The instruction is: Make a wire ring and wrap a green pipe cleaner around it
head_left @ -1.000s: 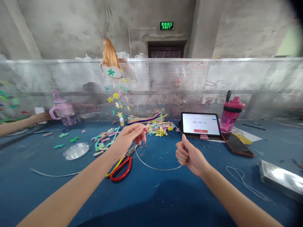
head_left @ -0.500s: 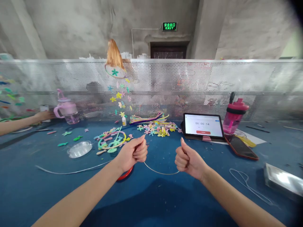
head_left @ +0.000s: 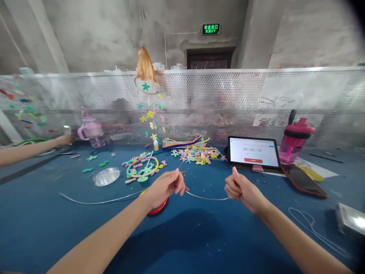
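- Your left hand [head_left: 167, 186] has its fingertips pinched on a thin wire [head_left: 207, 197], thumb and first fingers pressed together around it, hovering just above the blue table [head_left: 199, 236].
- Your right hand [head_left: 242, 189] is curled into a fist around the other end of the wire, thumb sticking up.
- The wire sags in a shallow curve between your two hands, low over the table.
- Red scissors [head_left: 157, 208] lie under your left hand, mostly hidden; only the handle loop peeks out.
- A long clear strand [head_left: 97, 201] runs off left across the table from near your left hand. Can't tell if it joins the wire.
- Behind your hands: a pile of foam flowers [head_left: 196, 154], a tangle of coloured loops [head_left: 142, 169], and a clear round lid [head_left: 107, 176].
- Right side has a tablet [head_left: 253, 151] showing a timer, a phone [head_left: 305, 180] lying beside it, and a pink bottle [head_left: 295, 140].
- Far left, someone else's arm [head_left: 25, 151] rests on the table, near a lilac jug [head_left: 91, 131].
- A mesh screen [head_left: 256, 99] runs along the back.
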`<action>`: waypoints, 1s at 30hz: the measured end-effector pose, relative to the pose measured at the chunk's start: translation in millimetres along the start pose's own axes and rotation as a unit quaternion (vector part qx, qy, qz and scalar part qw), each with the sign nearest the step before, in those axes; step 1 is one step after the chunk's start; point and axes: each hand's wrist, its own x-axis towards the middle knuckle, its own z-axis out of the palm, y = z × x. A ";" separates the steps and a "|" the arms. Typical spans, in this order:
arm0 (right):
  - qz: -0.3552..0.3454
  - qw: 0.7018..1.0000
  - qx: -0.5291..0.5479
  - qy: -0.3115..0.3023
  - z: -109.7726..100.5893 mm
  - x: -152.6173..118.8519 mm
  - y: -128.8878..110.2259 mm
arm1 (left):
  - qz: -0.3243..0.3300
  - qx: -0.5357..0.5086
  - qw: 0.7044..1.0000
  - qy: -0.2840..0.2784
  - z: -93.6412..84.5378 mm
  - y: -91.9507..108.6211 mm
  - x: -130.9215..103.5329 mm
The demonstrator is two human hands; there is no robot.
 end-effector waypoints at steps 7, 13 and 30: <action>-0.259 0.798 -0.543 -0.022 9.8 1.2 12.7 | 0.071 0.189 0.978 0.045 -9.2 -16.6 -6.0; -0.323 0.682 -0.656 -0.021 18.8 1.8 17.6 | 0.186 0.533 0.811 -0.152 5.2 -10.8 -25.2; -0.196 0.731 -0.646 -0.102 18.3 0.1 2.2 | 0.246 0.717 0.614 -0.221 -34.7 -17.3 -6.2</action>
